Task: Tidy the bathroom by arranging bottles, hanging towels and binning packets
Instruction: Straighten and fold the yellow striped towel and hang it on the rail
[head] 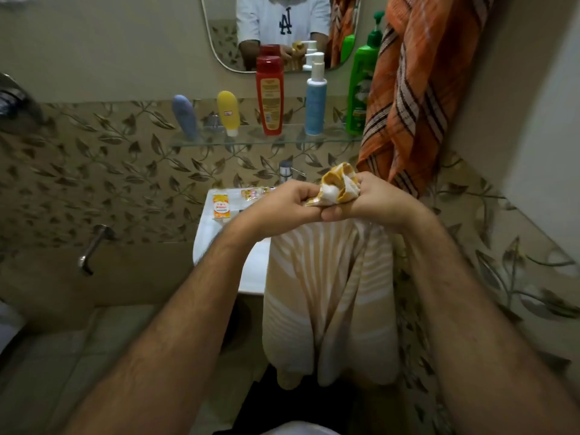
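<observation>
On the white basin's point(216, 237) back rim, left of both hands, lie an orange-and-white packet point(221, 208) and a colourful flat sachet point(255, 193), not yet binned. The left hand point(287, 200) and right hand point(373, 199), knuckles nearly touching, each curl their fingers round the bunched top of a yellow-and-white striped towel point(326, 293), whose length hangs straight down below them. Up and to the right, nearer the right hand, hangs an orange checked towel point(411, 98), likely marking the hanging spot. The glass shelf point(251, 138) carries five upright bottles.
</observation>
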{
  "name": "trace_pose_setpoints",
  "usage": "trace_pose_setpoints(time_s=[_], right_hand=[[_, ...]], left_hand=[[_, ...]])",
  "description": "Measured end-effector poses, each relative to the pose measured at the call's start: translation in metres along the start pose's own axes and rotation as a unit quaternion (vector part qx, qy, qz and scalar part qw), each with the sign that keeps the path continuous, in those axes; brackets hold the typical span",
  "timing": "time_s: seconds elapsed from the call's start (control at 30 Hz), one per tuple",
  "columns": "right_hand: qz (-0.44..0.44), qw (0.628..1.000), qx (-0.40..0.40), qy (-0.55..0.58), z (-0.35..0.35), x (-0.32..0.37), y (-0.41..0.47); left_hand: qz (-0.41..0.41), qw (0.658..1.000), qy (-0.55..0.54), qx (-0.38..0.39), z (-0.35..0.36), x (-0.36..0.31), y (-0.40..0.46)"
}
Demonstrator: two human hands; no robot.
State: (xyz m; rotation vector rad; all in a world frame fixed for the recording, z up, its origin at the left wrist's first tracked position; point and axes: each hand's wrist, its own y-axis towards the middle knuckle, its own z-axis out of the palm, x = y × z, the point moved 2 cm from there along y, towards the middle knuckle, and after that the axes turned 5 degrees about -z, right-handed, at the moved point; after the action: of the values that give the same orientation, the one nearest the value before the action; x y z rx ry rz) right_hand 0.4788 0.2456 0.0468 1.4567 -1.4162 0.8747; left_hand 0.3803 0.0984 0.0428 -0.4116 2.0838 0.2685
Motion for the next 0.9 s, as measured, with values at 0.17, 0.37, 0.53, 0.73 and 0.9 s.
trace_pose_setpoints(time_s=[0.17,0.37,0.53,0.73,0.9], right_hand=[[-0.071,0.990,-0.125,0.001,-0.016,0.009,0.006],[-0.053,0.980,-0.179,0.074,0.001,0.017,0.016],[0.004,0.998,-0.040,0.050,0.044,0.020,0.030],[0.010,0.996,-0.040,-0.073,0.059,0.022,0.039],[-0.037,0.975,-0.216,-0.044,0.055,0.030,0.045]], left_hand=[[-0.093,0.982,-0.154,0.056,0.010,0.059,-0.036],[-0.034,0.963,-0.223,-0.149,-0.014,0.073,-0.044],[0.048,0.986,-0.110,-0.115,-0.034,0.029,-0.040],[0.006,0.992,-0.090,-0.089,-0.055,0.049,-0.055],[-0.097,0.989,-0.102,-0.051,-0.061,0.088,-0.071]])
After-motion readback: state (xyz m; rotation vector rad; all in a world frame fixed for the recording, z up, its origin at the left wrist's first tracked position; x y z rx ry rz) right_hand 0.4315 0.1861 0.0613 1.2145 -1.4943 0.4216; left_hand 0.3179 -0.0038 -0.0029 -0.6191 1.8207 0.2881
